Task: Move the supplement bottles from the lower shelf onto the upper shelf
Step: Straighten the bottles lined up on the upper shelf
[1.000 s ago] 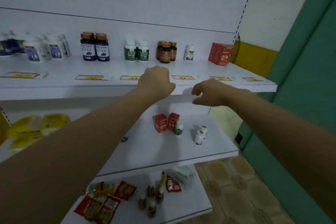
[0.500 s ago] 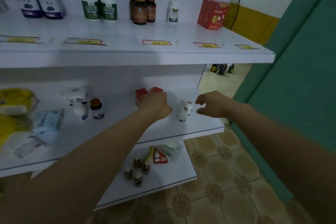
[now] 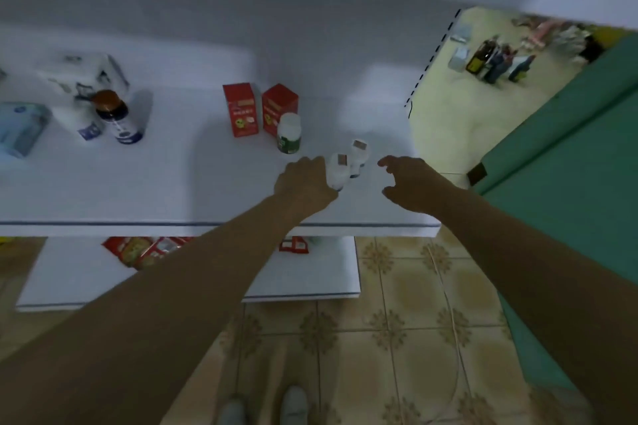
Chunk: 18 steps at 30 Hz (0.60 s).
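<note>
White plastic sits within the curled fingers [image 3: 318,162] of the left hand [image 3: 305,183]: they grip the nearer small white bottle with a brown-patched cap [image 3: 338,172], standing on the white lower shelf [image 3: 207,190]. Its twin bottle [image 3: 359,152] stands just behind, and the right hand [image 3: 411,183] hovers beside both, fingers loosely spread, holding nothing.
</note>
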Each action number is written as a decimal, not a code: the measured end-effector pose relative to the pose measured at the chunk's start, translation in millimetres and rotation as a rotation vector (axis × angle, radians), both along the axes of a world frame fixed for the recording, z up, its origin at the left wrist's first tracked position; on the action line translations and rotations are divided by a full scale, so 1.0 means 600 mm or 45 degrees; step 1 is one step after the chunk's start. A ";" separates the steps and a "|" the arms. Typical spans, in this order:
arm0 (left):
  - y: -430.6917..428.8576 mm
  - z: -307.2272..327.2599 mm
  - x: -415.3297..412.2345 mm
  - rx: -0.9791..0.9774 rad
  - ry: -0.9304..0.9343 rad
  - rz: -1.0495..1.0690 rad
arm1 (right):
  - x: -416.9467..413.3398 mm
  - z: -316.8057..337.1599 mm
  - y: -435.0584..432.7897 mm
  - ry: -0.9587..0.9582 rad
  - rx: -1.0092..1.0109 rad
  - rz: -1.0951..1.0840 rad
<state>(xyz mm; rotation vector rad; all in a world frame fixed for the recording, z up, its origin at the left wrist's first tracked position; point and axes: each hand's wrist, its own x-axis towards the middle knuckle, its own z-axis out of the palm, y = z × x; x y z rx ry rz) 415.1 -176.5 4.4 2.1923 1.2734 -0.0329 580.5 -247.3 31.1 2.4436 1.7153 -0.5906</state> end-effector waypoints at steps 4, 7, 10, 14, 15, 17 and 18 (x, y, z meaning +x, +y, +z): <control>0.029 -0.055 0.054 0.001 -0.031 0.068 | 0.038 -0.040 0.050 0.032 0.082 0.025; 0.051 -0.084 0.092 0.010 -0.132 0.121 | 0.056 -0.070 0.091 0.086 0.143 0.040; 0.057 -0.110 0.112 -0.053 -0.272 0.156 | 0.057 -0.098 0.120 0.135 0.201 0.076; 0.044 -0.139 0.111 -0.142 -0.573 0.280 | 0.042 -0.132 0.118 0.300 0.366 -0.019; 0.042 -0.142 0.109 -0.153 -0.612 0.295 | 0.040 -0.138 0.113 0.338 0.396 -0.065; 0.041 -0.144 0.104 -0.217 -0.674 0.327 | 0.038 -0.146 0.097 0.406 0.433 -0.121; 0.042 -0.144 0.101 -0.241 -0.696 0.345 | 0.038 -0.147 0.089 0.429 0.447 -0.132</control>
